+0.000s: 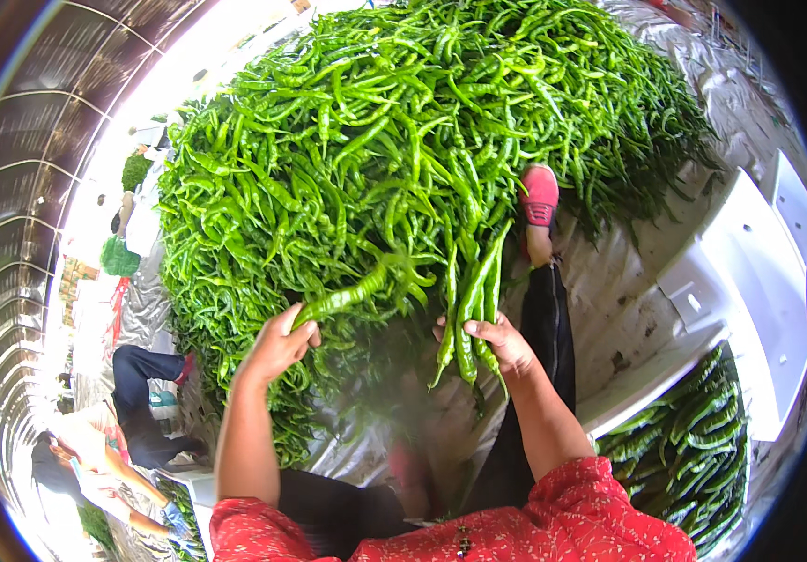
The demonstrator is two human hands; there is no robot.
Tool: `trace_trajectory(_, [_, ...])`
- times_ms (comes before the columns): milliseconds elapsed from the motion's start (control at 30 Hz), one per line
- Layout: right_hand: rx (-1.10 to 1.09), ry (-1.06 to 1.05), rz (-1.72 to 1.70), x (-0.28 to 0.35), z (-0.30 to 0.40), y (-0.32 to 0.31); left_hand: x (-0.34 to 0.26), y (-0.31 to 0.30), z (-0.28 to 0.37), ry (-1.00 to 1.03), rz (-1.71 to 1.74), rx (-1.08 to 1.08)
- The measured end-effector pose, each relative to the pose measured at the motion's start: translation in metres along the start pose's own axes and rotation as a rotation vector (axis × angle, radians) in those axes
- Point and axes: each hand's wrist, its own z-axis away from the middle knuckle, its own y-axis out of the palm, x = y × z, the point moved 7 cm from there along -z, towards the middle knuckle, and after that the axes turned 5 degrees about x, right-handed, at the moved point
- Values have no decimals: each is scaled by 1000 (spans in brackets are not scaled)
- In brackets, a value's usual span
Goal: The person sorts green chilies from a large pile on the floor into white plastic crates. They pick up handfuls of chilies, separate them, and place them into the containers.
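Observation:
A large heap of long green chili peppers (347, 175) rises before me. My left hand (282, 342) grips one end of a single long green pepper (347, 293), which points up and to the right over the heap's near edge. In my right hand (498, 338) is a bunch of several green peppers (472, 302), held side by side with their tips hanging below the fingers. The thumb lies across the bunch, while most of the other fingers are hidden behind it.
On the right, a white box (737, 281) with raised flaps holds neatly laid green peppers (684, 435). My foot in a red shoe (540, 193) rests against the heap. A pale sheet (617, 309) covers the ground. At left, another person with gloved hands (175, 518) sits by a box of peppers.

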Motion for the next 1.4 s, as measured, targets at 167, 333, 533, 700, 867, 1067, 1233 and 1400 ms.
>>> trace_trajectory(167, [155,48,138,4,25,51,-57,32,39,-69,-550,482])
trace_trajectory(333, [180,98,254,-19,55,74,-90,88,27,-73,-735,769])
trace_trajectory(533, [-73,-11,-58,-40,130,56,-144,157,9,178,-811,667])
trace_trajectory(700, [-4,-218,-219,-7,210,72,-169,253,12,389,-452,553])
trace_trajectory(867, [-105,-366,-242,6,297,53,-201,334,41,564,-88,661])
trace_trajectory(1067, [-620,-568,-50,13,440,33,-191,440,79,476,398,792])
trace_trajectory(1233, [-929,-635,-73,36,481,18,-161,538,86,344,487,948])
trace_trajectory(1400, [-1218,-671,160,41,478,0,-119,574,69,355,374,858])
